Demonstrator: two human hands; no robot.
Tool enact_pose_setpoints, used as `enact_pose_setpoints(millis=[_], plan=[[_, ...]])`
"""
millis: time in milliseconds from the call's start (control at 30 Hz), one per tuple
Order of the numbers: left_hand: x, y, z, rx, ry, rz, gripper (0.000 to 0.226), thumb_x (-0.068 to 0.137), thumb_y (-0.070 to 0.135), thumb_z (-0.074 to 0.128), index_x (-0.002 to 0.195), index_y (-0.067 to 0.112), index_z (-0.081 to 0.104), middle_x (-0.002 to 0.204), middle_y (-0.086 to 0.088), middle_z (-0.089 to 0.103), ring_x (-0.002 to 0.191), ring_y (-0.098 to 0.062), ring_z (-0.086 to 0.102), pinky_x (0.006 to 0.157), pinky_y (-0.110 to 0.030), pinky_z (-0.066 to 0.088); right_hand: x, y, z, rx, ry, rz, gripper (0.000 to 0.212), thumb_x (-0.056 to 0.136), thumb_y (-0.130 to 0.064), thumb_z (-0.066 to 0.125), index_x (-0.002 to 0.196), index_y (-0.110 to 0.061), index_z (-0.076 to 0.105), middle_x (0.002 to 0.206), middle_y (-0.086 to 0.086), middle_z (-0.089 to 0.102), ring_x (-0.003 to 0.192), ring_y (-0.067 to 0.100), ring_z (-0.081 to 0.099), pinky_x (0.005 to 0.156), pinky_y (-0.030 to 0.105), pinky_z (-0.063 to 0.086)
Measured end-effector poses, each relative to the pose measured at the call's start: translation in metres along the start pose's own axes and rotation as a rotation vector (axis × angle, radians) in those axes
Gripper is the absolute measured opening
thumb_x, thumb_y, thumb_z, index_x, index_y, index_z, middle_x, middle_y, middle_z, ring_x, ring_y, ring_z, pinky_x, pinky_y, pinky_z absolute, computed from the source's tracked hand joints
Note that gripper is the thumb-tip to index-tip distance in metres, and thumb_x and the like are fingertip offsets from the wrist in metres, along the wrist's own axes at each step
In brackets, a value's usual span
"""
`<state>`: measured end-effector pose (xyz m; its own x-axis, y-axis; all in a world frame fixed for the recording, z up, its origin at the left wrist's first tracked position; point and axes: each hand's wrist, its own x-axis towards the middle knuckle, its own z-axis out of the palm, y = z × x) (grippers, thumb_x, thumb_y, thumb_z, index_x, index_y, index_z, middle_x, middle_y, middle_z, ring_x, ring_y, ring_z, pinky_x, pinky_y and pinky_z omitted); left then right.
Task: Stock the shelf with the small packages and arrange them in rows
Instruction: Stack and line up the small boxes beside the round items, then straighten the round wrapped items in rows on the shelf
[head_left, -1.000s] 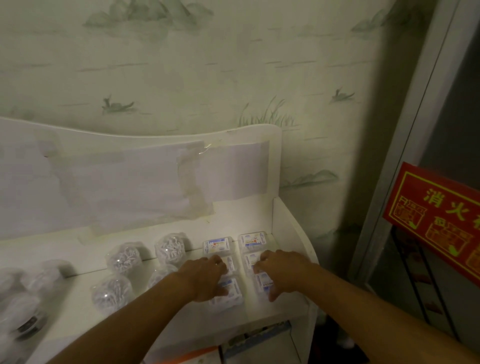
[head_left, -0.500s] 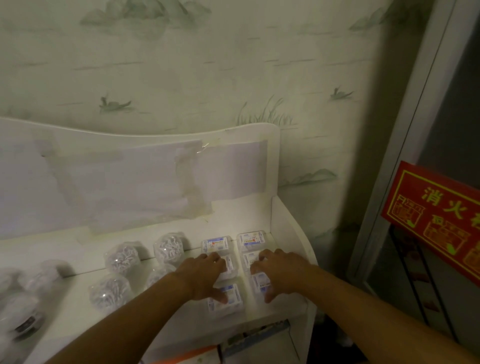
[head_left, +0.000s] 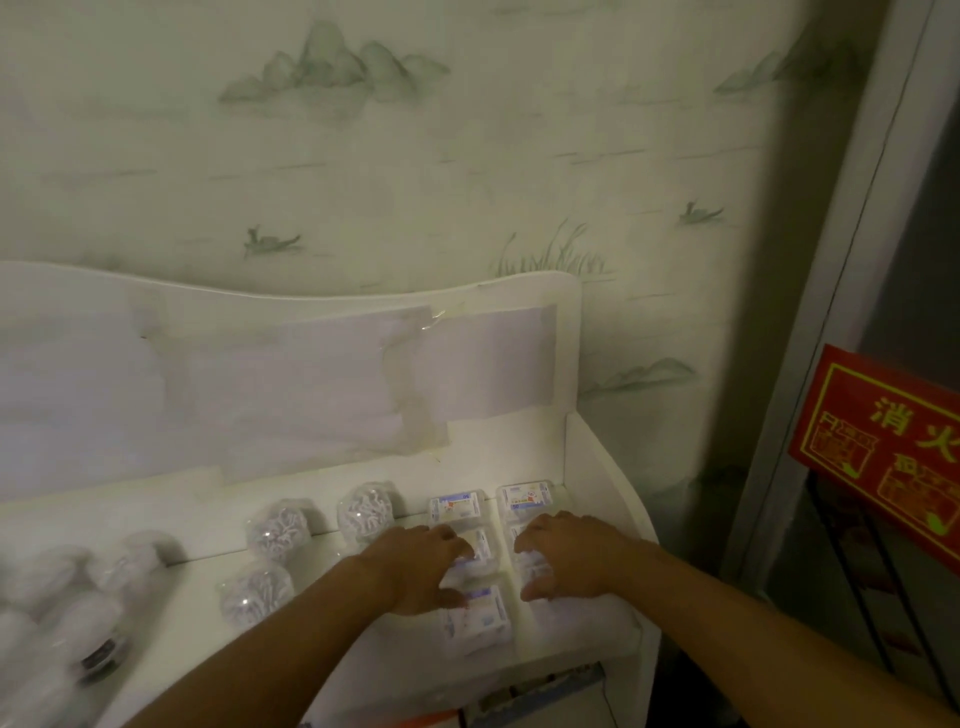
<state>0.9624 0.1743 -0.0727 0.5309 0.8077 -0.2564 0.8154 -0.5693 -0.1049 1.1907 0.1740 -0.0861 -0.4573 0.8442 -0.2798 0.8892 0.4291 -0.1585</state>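
Since a moment ago our hands have barely shifted on the small packages.
Our left hand (head_left: 415, 569) and right hand (head_left: 569, 553) rest with fingers curled over middle packages (head_left: 480, 551); beyond our fingertips, two more (head_left: 524, 496) sit at the shelf (head_left: 582, 631) back.

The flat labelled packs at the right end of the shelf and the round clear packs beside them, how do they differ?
The flat labelled packs are rectangular with printed labels; the round clear packs are bulging, unlabelled, showing white pieces inside. The flat packs lie in two tight columns by the shelf's side wall, under the left hand and right hand; the round packs sit spaced apart, untouched. Both lie on the white shelf.
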Motion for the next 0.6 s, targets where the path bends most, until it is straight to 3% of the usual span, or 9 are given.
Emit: enact_pose_setpoints(millis=[100, 367, 600], plan=[[-0.012, -0.014, -0.013, -0.008, 0.076, -0.042, 0.052, 0.091, 0.052, 0.049, 0.138, 0.033, 0.04, 0.143, 0.004, 0.046, 0.124, -0.02, 0.051, 0.099, -0.04, 0.046, 0.006, -0.003, -0.016, 0.005, 0.013, -0.011, 0.057, 0.092, -0.051, 0.052, 0.142, -0.028, 0.038, 0.149, 0.001, 0.041, 0.133, 0.022, 0.041, 0.11, 0.04, 0.035], [-0.076, -0.094, -0.053, 0.003, 0.135, -0.214, 0.052, 0.092, 0.051, 0.049, 0.14, 0.033, 0.039, 0.147, 0.01, 0.042, 0.126, -0.014, 0.049, 0.102, -0.032, 0.042, 0.022, -0.048, -0.065, -0.059, 0.083, 0.007, 0.068, 0.092, -0.051, 0.053, 0.149, -0.025, 0.027, 0.154, 0.003, 0.035, 0.14, 0.023, 0.033, 0.115, 0.04, 0.029], [-0.138, -0.156, -0.067, 0.005, 0.092, -0.24, 0.057, 0.092, 0.049, 0.05, 0.144, 0.033, 0.033, 0.152, 0.009, 0.035, 0.132, -0.015, 0.043, 0.107, -0.033, 0.037, 0.036, -0.117, -0.1, -0.056, 0.187, -0.004, 0.067, 0.091, -0.049, 0.056, 0.148, -0.026, 0.028, 0.155, 0.001, 0.033, 0.14, 0.022, 0.034, 0.115, 0.04, 0.029]])
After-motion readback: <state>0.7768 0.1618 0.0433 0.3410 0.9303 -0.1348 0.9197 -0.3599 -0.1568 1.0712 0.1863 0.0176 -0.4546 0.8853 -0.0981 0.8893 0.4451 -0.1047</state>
